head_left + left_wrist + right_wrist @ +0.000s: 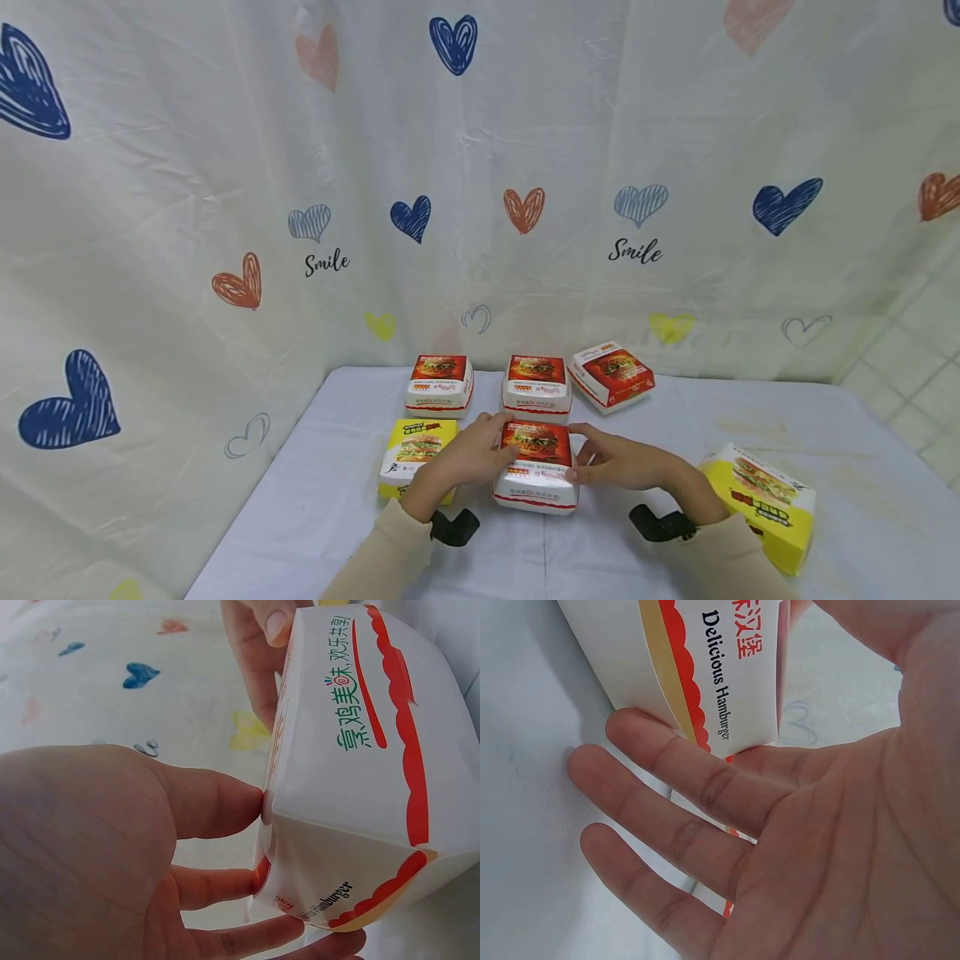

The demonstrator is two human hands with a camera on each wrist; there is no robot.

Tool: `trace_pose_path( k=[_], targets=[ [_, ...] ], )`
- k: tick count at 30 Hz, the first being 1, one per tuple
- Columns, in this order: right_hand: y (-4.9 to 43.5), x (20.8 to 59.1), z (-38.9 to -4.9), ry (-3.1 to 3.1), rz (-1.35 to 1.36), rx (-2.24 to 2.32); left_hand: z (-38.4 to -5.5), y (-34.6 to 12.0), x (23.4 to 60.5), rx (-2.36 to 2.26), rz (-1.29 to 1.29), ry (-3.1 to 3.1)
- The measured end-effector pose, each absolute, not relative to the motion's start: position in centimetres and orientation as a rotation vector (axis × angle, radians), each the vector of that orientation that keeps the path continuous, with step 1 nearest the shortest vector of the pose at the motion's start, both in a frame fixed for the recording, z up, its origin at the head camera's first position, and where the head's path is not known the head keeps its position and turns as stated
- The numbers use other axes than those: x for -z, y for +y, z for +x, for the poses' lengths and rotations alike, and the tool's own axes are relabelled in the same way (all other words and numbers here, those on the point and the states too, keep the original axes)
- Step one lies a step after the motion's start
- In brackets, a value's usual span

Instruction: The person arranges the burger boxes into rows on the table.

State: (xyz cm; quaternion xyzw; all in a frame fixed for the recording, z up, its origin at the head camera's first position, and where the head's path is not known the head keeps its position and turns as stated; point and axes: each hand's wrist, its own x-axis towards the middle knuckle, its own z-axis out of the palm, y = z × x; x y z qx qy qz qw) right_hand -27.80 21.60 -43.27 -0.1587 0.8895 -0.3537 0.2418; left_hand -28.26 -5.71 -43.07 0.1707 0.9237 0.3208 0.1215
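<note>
A red-and-white burger box rests on the table between both hands, its top printed with a burger. My left hand holds it at the left, with the thumb over the top edge and other fingers along the side. My right hand holds the right side between thumb and forefinger. In the right wrist view the other fingers reach past the box's lower corner. Close behind stands another red-and-white burger box. A yellow-and-white burger box lies left, partly hidden by my left hand.
Farther back are a red-and-white burger box at left and one turned askew at right. Another yellow-and-white burger box lies slanted by my right forearm. A curtain with hearts hangs behind the white-covered table.
</note>
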Motion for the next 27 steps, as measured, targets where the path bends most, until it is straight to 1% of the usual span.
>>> trace_pose_path(
  k=[27],
  targets=[
    [21.99,42.64,-27.57,2.459,-0.48,0.956,-27.7,-5.92,42.23,-0.931,0.538,2.698]
  ],
)
